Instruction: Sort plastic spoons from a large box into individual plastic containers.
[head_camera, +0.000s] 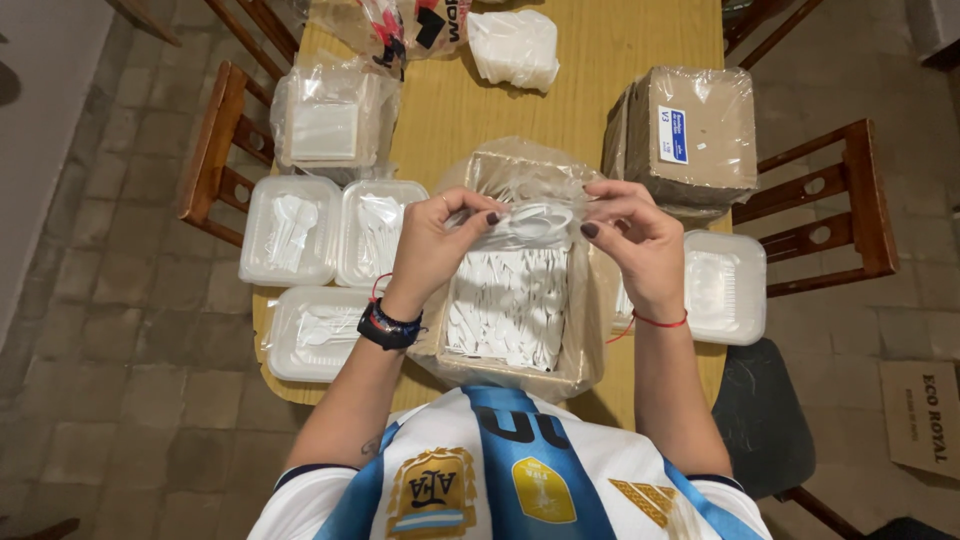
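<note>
Both my hands hold a small clear packet with white plastic cutlery (533, 217) above an open cardboard box (500, 372) lined with plastic. My left hand (435, 240) pinches the packet's left end. My right hand (632, 232) pinches its right end. Inside the box lie several white plastic utensils (508, 305). A black watch and bracelets sit on my left wrist, a red string on my right.
Three clear lidded trays (290, 232) holding white cutlery lie to the left on the wooden table (600, 90). Another tray (725, 285) lies at right. A wrapped stack of brown boxes (692, 130) stands behind it. Wooden chairs (825, 215) flank the table.
</note>
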